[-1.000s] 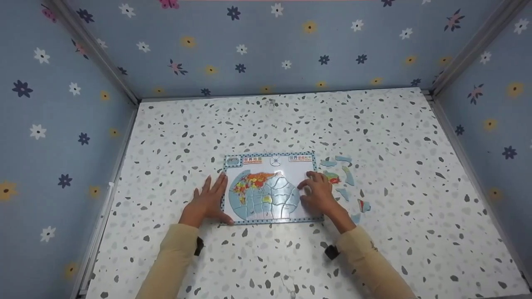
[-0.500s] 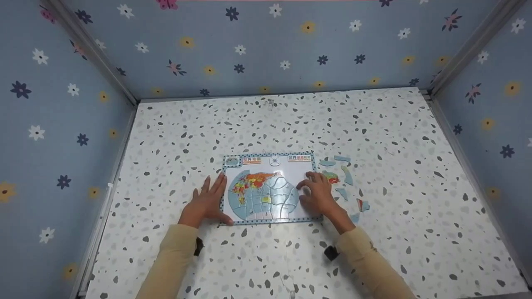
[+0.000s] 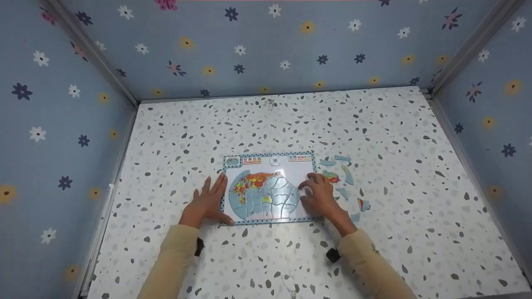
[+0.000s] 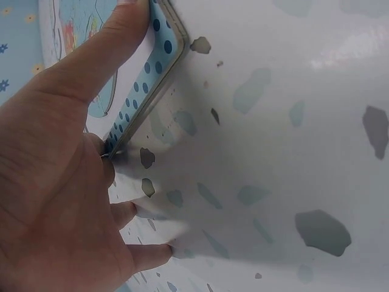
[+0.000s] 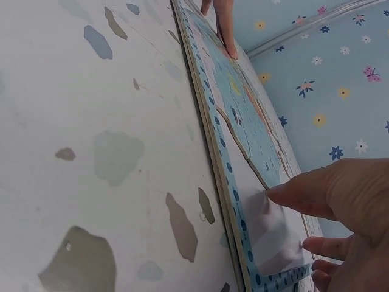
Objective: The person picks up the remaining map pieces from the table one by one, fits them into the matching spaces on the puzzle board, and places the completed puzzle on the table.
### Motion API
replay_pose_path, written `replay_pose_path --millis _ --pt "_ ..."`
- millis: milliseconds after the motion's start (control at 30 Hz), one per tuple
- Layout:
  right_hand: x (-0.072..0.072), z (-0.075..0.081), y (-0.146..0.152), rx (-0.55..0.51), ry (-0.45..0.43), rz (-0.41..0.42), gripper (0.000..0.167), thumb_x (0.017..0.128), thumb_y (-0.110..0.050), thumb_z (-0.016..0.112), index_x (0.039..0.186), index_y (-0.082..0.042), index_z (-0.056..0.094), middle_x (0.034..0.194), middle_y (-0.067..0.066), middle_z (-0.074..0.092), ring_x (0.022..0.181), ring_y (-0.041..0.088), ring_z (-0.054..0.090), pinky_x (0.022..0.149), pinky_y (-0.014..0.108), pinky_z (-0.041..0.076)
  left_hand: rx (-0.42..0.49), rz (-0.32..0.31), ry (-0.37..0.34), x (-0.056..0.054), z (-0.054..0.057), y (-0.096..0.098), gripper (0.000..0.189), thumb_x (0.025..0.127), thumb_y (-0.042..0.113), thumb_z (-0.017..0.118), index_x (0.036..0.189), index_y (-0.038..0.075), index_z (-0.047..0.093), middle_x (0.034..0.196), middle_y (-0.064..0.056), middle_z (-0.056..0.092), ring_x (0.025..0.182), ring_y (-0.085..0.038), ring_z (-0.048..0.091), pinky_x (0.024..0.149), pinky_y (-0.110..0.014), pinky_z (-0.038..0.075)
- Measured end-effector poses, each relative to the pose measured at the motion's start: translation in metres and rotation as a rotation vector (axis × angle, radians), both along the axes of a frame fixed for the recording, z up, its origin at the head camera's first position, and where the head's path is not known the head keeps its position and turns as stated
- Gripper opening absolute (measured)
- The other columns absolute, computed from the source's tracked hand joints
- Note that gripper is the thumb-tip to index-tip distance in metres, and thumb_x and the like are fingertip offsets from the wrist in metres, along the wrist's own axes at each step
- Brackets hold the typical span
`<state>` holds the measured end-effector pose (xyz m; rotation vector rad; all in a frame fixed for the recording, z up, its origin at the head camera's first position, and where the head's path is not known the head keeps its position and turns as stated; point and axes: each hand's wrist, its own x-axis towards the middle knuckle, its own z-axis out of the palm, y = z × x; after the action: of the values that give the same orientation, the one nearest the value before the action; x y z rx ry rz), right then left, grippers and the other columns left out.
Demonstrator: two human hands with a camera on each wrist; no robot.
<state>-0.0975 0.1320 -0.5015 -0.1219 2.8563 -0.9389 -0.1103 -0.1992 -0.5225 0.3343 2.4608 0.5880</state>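
Note:
A world map jigsaw board with a dotted blue border lies flat on the speckled table. Its rounded map has pieces fitted together, the upper left ones brightly coloured. My left hand spreads along the board's left side; its thumb rests on the dotted border at the near corner, while other fingers reach down to the table. On the right side, my right hand bends over the white margin. In the right wrist view its thumb tip touches the map's edge, the fingers apart from it.
Several loose puzzle pieces lie right of the board, including a green and red one, a curved one and a blue and red one. Flower-patterned panels enclose the table at the back and sides.

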Motion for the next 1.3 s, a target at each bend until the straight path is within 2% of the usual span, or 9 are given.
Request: replay_pose_path --millis 33,100,133,267,533,900,1133,1300 --pt "-0.003 -0.004 0.007 -0.013 -0.004 0.014 0.019 0.082 -0.004 0.068 0.100 -0.011 0.067 0.138 0.015 0.044 0.134 0.037 0.028 0.106 0.061 0.023 -0.060 0.018 0.004 -0.004 -0.010 0.004 0.141 0.052 0.073 0.076 0.155 0.023 -0.007 0.161 0.002 -0.016 0.146 -0.037 -0.018 0.112 -0.067 -0.001" --pt "-0.018 -0.043 0.023 -0.006 -0.019 0.048 0.023 0.083 -0.009 0.069 0.106 -0.013 0.067 0.143 0.016 0.041 0.137 0.038 0.024 0.111 0.059 0.019 -0.133 0.042 0.008 -0.010 -0.025 0.010 0.141 0.054 0.061 0.084 0.155 0.017 -0.004 0.162 -0.003 -0.012 0.146 -0.040 -0.014 0.111 -0.069 0.002" --pt "-0.022 -0.055 0.030 -0.022 -0.006 0.077 0.023 0.084 -0.014 0.069 0.107 -0.014 0.068 0.144 0.016 0.041 0.137 0.039 0.025 0.110 0.059 0.019 -0.161 0.052 0.019 -0.010 -0.025 0.012 0.141 0.054 0.059 0.085 0.155 0.015 -0.003 0.162 -0.004 -0.011 0.146 -0.041 -0.013 0.110 -0.070 0.003" --pt "-0.026 -0.066 0.036 -0.063 0.029 0.055 0.022 0.082 -0.014 0.071 0.103 -0.016 0.068 0.142 0.014 0.044 0.136 0.037 0.029 0.110 0.057 0.021 -0.155 0.047 0.033 -0.010 -0.028 0.011 0.139 0.056 0.057 0.085 0.155 0.014 -0.002 0.162 -0.006 -0.010 0.146 -0.042 -0.012 0.110 -0.070 0.004" --pt "-0.025 -0.063 0.039 -0.052 0.088 0.015 0.019 0.082 -0.008 0.071 0.101 -0.012 0.069 0.139 0.015 0.047 0.134 0.036 0.034 0.110 0.056 0.021 -0.150 0.046 0.018 -0.010 -0.028 0.009 0.139 0.056 0.060 0.084 0.155 0.015 -0.003 0.162 -0.004 -0.012 0.146 -0.040 -0.013 0.111 -0.069 0.003" --pt "-0.023 -0.061 0.048 -0.072 0.051 -0.042 0.018 0.084 -0.012 0.070 0.103 -0.015 0.070 0.141 0.010 0.046 0.136 0.030 0.031 0.113 0.053 0.021 -0.155 0.059 0.002 -0.009 -0.026 0.011 0.139 0.056 0.059 0.085 0.155 0.017 -0.004 0.162 -0.001 -0.013 0.146 -0.039 -0.015 0.112 -0.067 0.002" --pt "-0.022 -0.061 0.057 -0.090 0.121 -0.038 0.016 0.084 -0.008 0.071 0.099 -0.009 0.070 0.138 0.017 0.048 0.134 0.038 0.034 0.109 0.058 0.023 -0.159 0.054 -0.002 -0.010 -0.024 0.011 0.140 0.056 0.059 0.085 0.155 0.017 -0.005 0.162 -0.002 -0.014 0.146 -0.038 -0.015 0.112 -0.067 0.002" --pt "-0.022 -0.060 0.063 -0.111 0.136 -0.042 0.015 0.084 -0.008 0.071 0.099 -0.007 0.070 0.138 0.019 0.048 0.132 0.041 0.036 0.108 0.058 0.024 -0.161 0.051 -0.005 -0.009 -0.021 0.012 0.139 0.057 0.058 0.084 0.155 0.017 -0.005 0.162 -0.002 -0.014 0.146 -0.038 -0.015 0.112 -0.068 0.002"
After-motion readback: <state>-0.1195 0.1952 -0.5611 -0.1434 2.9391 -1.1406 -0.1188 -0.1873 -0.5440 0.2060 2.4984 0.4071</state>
